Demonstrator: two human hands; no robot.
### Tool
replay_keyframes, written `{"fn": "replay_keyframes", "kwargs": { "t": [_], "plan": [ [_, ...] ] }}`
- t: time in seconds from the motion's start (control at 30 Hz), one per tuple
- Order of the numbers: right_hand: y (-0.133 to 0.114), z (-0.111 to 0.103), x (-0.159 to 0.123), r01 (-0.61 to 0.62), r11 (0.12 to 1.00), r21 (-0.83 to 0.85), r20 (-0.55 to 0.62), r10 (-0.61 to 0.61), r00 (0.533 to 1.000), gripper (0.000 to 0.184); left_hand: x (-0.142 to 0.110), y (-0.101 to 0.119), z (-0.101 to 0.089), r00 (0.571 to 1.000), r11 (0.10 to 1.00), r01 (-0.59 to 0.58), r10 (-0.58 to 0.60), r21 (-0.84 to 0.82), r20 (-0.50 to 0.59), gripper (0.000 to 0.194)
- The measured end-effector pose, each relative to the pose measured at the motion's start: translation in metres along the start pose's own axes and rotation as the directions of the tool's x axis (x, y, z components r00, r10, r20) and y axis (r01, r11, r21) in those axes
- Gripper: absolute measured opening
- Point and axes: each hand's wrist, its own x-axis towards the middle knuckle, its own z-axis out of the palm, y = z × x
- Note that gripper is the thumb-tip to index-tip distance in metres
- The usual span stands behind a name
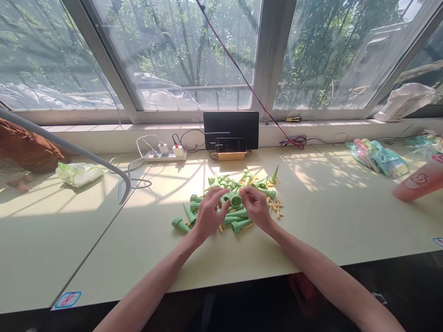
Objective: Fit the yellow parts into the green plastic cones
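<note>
A pile of green plastic plant-watering spikes, cone-shaped with ribbed caps, lies on the table below both hands. Small yellow plastic valves are scattered among them, mostly on the right side. My left hand is over the left of the pile, thumb and forefinger apart beside a green piece. Close to its fingertips, a round green opening faces me. At the right of that opening, my right hand has its thumb and forefinger pinched together. Whatever is between those fingertips is too small to make out.
Behind the pile, a phone leans before a dark tablet. A power strip with cables and a tissue pack are to the left, near a grey curved bar. Bagged items and a pink cup stand right.
</note>
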Motion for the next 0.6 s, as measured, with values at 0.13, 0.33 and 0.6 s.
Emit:
{"fn": "replay_keyframes", "kwargs": {
  "t": [0.13,0.33,0.6],
  "plan": [
    [-0.0001,-0.0024,0.0011,0.059,0.995,-0.086,-0.025,-0.061,0.998,0.029,0.004,0.0053,-0.0025,0.986,0.975,0.167,-0.167,-0.15,0.014,0.033],
    [0.0028,-0.0007,-0.0019,0.161,0.969,-0.186,0.046,-0.156,0.987,0.027,0.0041,0.0082,-0.0025,0.951,0.918,0.283,-0.231,-0.279,0.206,0.061],
    [0.0042,0.0011,-0.0031,0.179,0.967,-0.181,0.057,-0.171,0.984,0.024,0.0035,0.0083,-0.005,0.914,0.879,0.339,-0.223,-0.336,0.34,0.055]
  ]
}}
